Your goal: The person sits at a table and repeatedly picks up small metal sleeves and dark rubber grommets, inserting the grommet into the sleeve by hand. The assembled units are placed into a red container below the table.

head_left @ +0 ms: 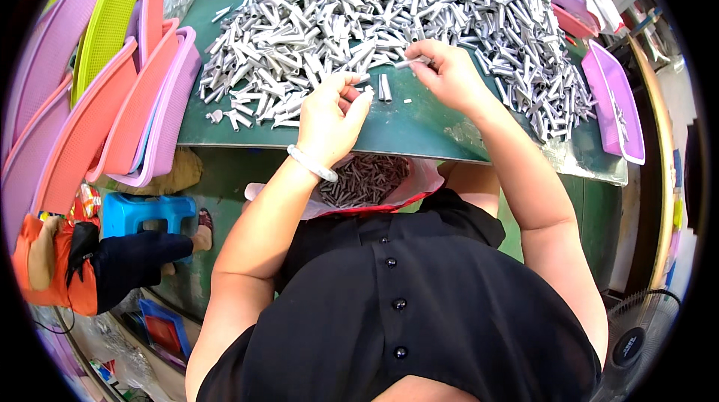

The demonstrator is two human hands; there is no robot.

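Head cam is looking straight down at my bench, so I'm describing what's sitting there. My left hand point(329, 114) is hovering over the green table point(419, 129) with its fingers curled in tight around a small metal piece; can't really make out the piece itself, it's mostly hidden behind my fingers. My right hand point(446, 72) is pinching a thin grey tube point(408, 64) between thumb and fingertips, holding it roughly level just above the near edge of the pile point(389, 20). That pile is taking up most of the table, a big heap of short grey metal tubes spreading from the far side down toward me. Two loose tubes point(384, 87) are lying side by side on the bare green between my hands, and a few more stragglers are scattering off the pile's left edge.

Below the table edge, right against my lap, a bag point(416, 185) with a red rim is holding a smaller batch of tubes. I'm wearing a pale bangle point(311, 164) on my left wrist.

Off to my left, trays point(142, 95) in pink, orange and lime are leaning against each other on edge. One more pink tray point(618, 99) is sitting at the table's right end. A blue stool point(146, 215) is standing on the floor down left, with another person's leg beside it.
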